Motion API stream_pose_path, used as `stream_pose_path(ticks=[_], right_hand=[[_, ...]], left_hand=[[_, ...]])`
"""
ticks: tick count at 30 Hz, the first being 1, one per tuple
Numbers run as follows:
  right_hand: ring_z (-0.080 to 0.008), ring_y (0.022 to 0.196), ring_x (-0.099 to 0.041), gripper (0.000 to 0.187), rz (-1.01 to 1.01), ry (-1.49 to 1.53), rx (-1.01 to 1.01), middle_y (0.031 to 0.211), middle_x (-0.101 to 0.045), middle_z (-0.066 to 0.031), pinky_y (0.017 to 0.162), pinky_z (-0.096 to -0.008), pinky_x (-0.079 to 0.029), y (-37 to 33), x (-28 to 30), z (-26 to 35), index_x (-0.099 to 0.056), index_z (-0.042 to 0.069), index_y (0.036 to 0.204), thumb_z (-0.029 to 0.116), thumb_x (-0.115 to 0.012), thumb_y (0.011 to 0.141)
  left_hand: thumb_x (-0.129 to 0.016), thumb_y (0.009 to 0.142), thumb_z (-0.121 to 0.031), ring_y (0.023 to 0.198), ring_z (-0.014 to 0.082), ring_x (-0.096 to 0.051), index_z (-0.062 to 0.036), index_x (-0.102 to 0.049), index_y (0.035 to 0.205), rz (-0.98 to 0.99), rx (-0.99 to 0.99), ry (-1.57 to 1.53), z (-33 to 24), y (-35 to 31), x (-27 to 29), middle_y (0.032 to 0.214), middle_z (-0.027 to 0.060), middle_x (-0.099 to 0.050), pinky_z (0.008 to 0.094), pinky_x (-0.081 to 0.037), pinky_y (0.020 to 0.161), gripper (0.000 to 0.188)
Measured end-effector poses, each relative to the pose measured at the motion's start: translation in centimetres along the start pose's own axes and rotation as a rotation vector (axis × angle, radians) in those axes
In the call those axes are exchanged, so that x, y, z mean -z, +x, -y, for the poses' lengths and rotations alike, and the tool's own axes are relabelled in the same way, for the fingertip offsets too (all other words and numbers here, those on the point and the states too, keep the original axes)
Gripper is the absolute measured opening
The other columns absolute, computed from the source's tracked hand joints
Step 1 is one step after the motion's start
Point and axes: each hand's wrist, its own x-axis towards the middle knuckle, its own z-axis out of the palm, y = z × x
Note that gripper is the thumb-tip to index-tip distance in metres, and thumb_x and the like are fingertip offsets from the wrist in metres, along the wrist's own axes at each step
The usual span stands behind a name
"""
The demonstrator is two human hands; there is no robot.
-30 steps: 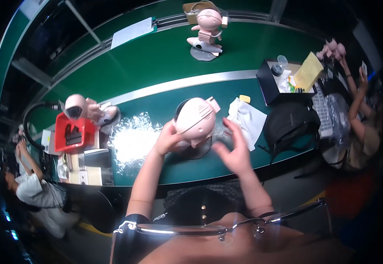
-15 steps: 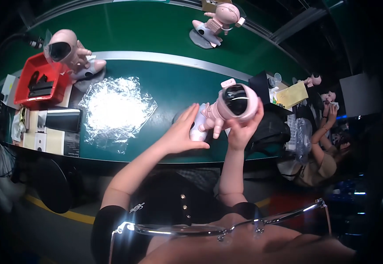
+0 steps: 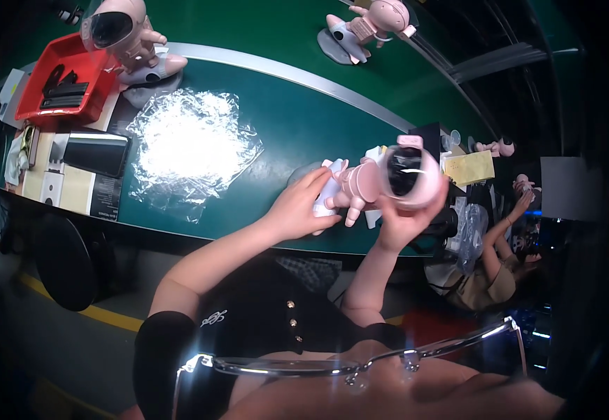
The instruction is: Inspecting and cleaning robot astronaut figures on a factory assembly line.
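Green worktop (image 3: 283,105) lay under crinkled clear wrap (image 3: 192,150). Right of wrap: pink astronaut figurine (image 3: 359,185), tilted, left hand (image 3: 296,210) part-closed round its rocket, right hand (image 3: 415,220) cupping its helmet. Step seemed two-handed positioning; next move probably called for steady support.

A single fisheye view, head-worn — the left of a side-by-side pair — looks steeply down and forward across the green surface (image 3: 297,119). It sits very close to the glasses (image 3: 283,369), which span the lower part of the frame; the left hand (image 3: 301,208) and right hand (image 3: 409,222) lie farther off, near the middle — and the pale strip (image 3: 290,76) beyond them bends.
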Motion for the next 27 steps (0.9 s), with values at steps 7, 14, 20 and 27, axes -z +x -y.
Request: stream_pose_path(ticks=[7,14,20,27], right_hand=[[-0.0289,0.122,-0.041,0.118,0.102,-0.048,-0.184,0.138,-0.03,-0.0187,0.101,-0.0411,-0.037,-1.2,-2.5,1.8,-0.006,0.007,0.145,0.0,-0.081,0.054],[-0.0261,0.115,-0.047,0.1,-0.102,-0.168,-0.101,0.13,-0.038,-0.0184,0.096,-0.0364,-0.041,-0.3,-3.7,0.4,-0.02,0.004,0.138,-0.003,-0.08,0.058],[-0.0327,0.109,-0.054,0.068,-0.205,0.386,-0.223,0.126,-0.047,-0.0198,0.095,-0.0451,-0.045,0.0,-0.4,-1.2,-0.036,0.003,0.131,0.008,-0.07,0.073],[-0.028,0.107,-0.054,0.086,0.138,0.728,-0.458,0.118,-0.051,-0.0235,0.107,-0.0435,-0.029,-1.0,-0.3,-1.1,-0.03,-0.014,0.129,0.052,-0.056,0.081]], left_hand=[[-0.074,0.066,-0.051,0.134,0.0419,-0.021,0.0109,-0.016,0.138,-0.042,-0.008,0.282,-0.1,-1.6,0.4,0.142,0.0299,-0.023,0.048,-0.022,0.108,0.111],[-0.074,0.07,-0.047,0.137,0.0408,-0.011,0.0088,-0.008,0.14,-0.077,0.089,0.01,0.8,-3.3,0.0,0.147,0.0292,-0.008,0.0469,-0.018,0.11,0.112],[-0.077,0.072,-0.029,0.137,0.0294,-0.02,-0.0015,-0.003,0.145,-0.175,0.13,-0.754,1.9,-3.4,0.8,0.148,0.0214,-0.015,0.0399,-0.019,0.111,0.107],[-0.089,0.052,-0.037,0.14,0.0294,-0.006,-0.0095,0.015,0.144,-0.061,-0.049,-0.862,-2.6,-3.5,3.4,0.149,0.0165,-0.004,0.0442,-0.014,0.11,0.142]])
